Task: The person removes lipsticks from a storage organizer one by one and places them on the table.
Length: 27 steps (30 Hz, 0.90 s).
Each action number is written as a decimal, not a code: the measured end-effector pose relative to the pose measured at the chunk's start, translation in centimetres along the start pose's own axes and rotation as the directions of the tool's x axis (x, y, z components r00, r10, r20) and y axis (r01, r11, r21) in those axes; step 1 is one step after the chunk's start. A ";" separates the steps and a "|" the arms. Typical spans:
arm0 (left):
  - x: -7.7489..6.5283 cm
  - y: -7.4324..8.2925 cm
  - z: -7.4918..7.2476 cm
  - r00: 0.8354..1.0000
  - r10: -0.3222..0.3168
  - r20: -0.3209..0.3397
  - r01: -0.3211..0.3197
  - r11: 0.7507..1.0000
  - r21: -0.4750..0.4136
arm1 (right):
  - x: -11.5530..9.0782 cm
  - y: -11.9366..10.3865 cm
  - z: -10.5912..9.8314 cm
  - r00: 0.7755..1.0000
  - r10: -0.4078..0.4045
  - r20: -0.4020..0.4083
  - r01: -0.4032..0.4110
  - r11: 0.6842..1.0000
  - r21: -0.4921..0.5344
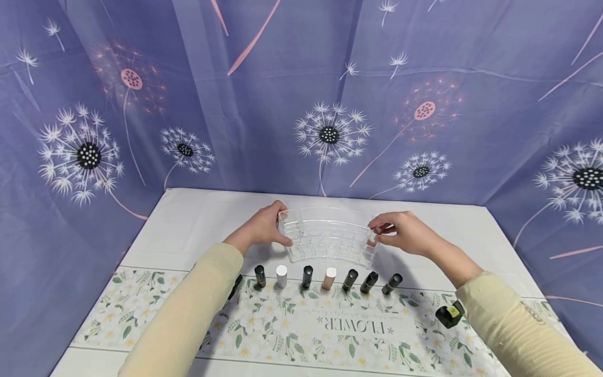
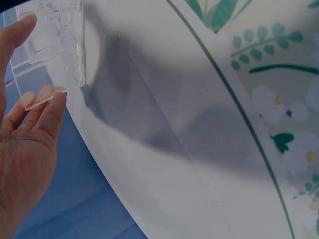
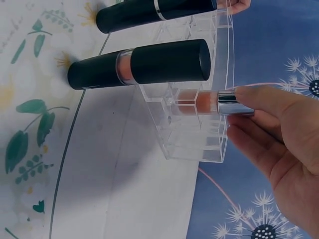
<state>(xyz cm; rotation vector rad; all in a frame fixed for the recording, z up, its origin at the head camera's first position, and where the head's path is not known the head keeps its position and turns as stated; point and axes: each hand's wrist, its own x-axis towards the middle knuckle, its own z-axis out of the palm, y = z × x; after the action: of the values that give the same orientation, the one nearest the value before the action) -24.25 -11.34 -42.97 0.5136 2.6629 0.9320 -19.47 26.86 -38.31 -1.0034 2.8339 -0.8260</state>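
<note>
A clear, curved lipstick organizer (image 1: 330,243) with several stepped compartments stands toward the back of the table. My left hand (image 1: 264,225) grips its left end, thumb at the front edge and fingers at the back; in the left wrist view those fingers (image 2: 59,107) show at a clear panel. At the other end, my right hand (image 1: 405,233) pinches a lipstick tube (image 3: 234,103) by its silver part, between thumb and fingers. The tube's peach-pink part (image 3: 202,102) lies within a right-end compartment, seen through the clear walls.
In front of the organizer runs a row of upright lipsticks: several black ones (image 1: 308,277), a white one (image 1: 281,276) and a rose-gold one (image 1: 329,278). They stand along the edge of a floral table runner (image 1: 264,335). A purple dandelion curtain (image 1: 264,131) hangs behind the table.
</note>
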 end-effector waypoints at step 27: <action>0.0 0.1 0.0 1.000 -0.005 -0.004 0.005 1.000 -0.008 | -1.2 -1.5 -3.6 0.996 -0.054 -0.075 0.049 0.997 -0.063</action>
<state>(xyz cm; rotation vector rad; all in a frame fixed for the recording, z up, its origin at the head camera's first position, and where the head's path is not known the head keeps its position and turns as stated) -24.18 -11.30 -42.92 0.5035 2.6613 0.9430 -18.30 28.31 -34.61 -1.0801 2.9259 -0.8046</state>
